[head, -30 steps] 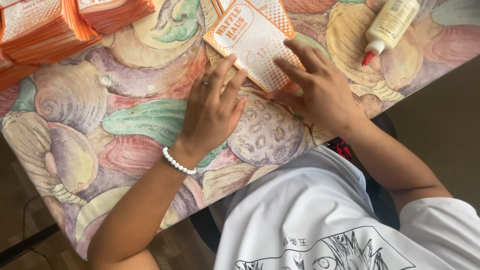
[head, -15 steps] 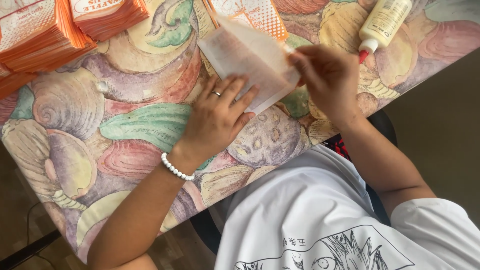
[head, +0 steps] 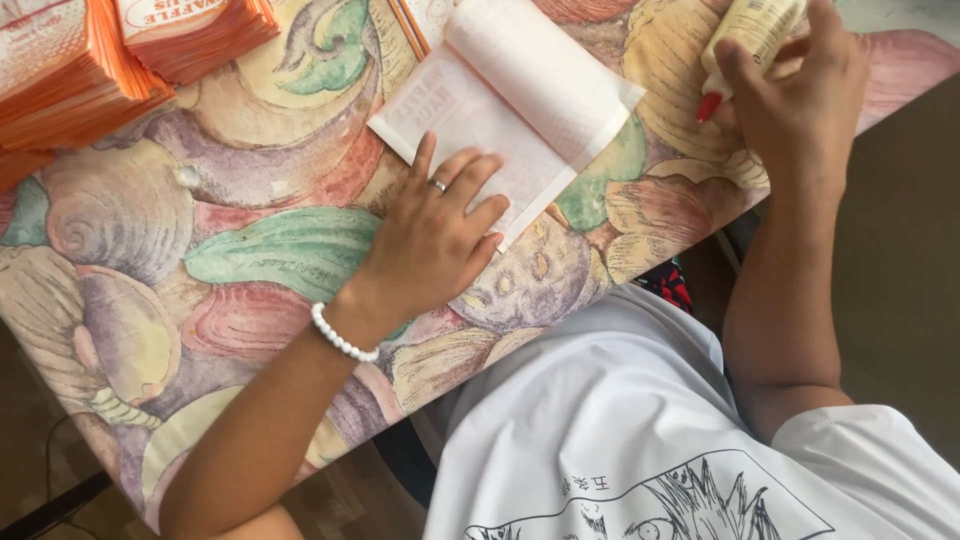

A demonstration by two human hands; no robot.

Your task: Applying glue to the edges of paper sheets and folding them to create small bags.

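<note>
Left hand [head: 435,235] lies flat, fingers spread, pressing on the folded paper sheet [head: 510,110], which sits on the patterned tablecloth [head: 250,250] at 12 o'clock from that hand, its upper flap curled over. Right hand [head: 800,95], at 2 o'clock from the sheet, is wrapped around a cream glue bottle [head: 750,30] with a red tip [head: 708,105]. Orange paper stacks [head: 110,60] sit at 10 o'clock, well apart.
</note>
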